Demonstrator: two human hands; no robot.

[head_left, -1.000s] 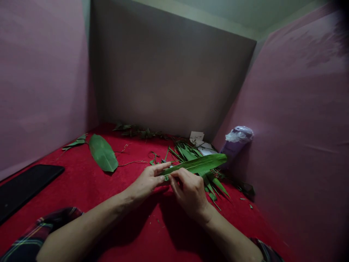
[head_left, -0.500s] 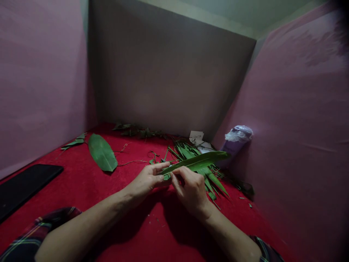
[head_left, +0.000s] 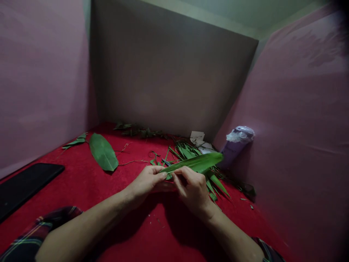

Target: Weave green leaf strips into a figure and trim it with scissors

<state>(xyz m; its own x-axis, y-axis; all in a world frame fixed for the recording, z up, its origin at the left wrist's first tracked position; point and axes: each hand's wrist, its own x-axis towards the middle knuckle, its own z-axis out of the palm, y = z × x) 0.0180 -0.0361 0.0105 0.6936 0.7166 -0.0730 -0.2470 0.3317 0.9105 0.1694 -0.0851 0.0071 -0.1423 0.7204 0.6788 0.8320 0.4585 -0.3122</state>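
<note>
A long green leaf point(head_left: 200, 160) is held above the red cloth, its free end pointing to the right. My left hand point(head_left: 149, 180) is closed on the near end of this leaf, thumb on top. Close beside it, my right hand point(head_left: 192, 187) pinches the same leaf's lower edge between thumb and fingers. A small green piece shows between the two hands; whether it belongs to the leaf I cannot tell. Behind and below the held leaf lies a pile of narrow green leaves point(head_left: 218, 185), partly covered by it.
On the red cloth point(head_left: 92, 187), a broad green leaf point(head_left: 103, 152) lies at left, near a black flat object point(head_left: 29, 185). Leafy sprigs point(head_left: 139, 131) line the back wall. A purple container point(head_left: 231, 151) with plastic wrapping and a white card point(head_left: 197, 137) stand at right.
The long leaf has turned, and its free end has dropped slightly and come left, showing more of its surface. My left fingers have closed further round its near end.
</note>
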